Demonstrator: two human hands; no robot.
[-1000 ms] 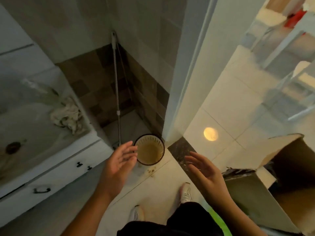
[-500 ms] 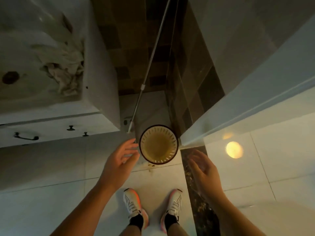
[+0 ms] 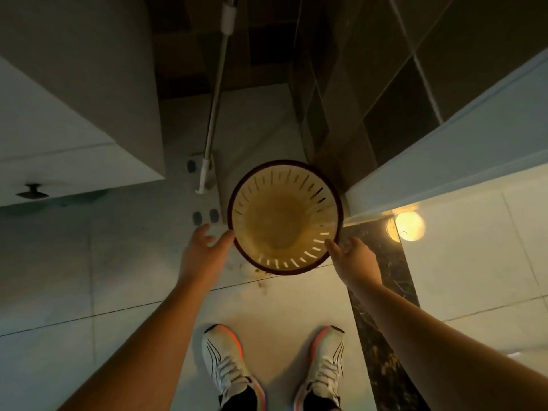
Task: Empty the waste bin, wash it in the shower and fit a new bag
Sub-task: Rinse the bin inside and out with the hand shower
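Your waste bin (image 3: pixel 284 218) stands on the floor tiles (image 3: pixel 281 304) at twelve o'clock from your shoes (image 3: pixel 228 363), tucked into the corner by the door frame (image 3: pixel 444 161). Your left hand (image 3: pixel 204 253) touches the rim at eight o'clock, grip spread and not closed. Your right hand (image 3: pixel 355 256) meets the rim at four o'clock; whether that grip has clamped, you cannot tell. Lift unevenly and the bin could tip against the mop pole (image 3: pixel 213 114) at eleven o'clock, knocking it over; crumbs (image 3: pixel 261 277) beneath suggest more may drop.
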